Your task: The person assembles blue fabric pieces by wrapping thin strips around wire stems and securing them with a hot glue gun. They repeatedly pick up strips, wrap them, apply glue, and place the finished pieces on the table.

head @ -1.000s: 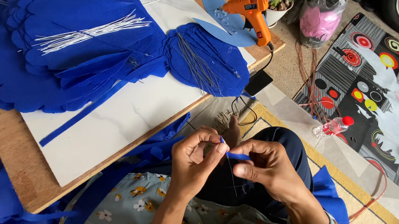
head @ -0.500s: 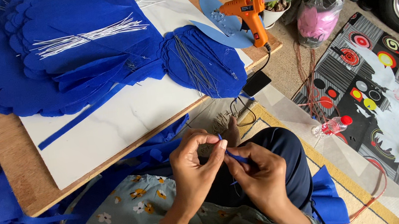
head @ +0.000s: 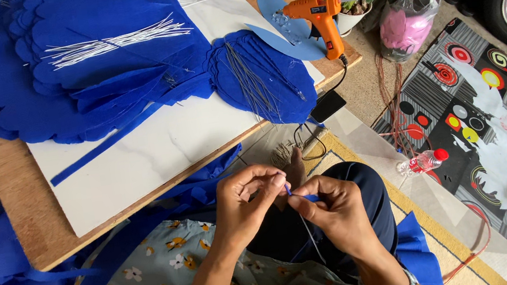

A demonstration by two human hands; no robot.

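Head view: left hand point(head: 246, 204), right hand point(head: 335, 207) pinching thin wire point(head: 305, 226) over lap.

Left hand point(head: 245, 203), right hand point(head: 335, 207) pinching thin wire point(head: 310, 237), blue strip point(head: 289, 190), over lap

Hands drawn closer together over lap; left hand point(head: 246, 204) fingers now pinch tip of blue strip point(head: 289, 190), right hand point(head: 335, 207) pressing beside; thin wire point(head: 310, 237) hangs below.
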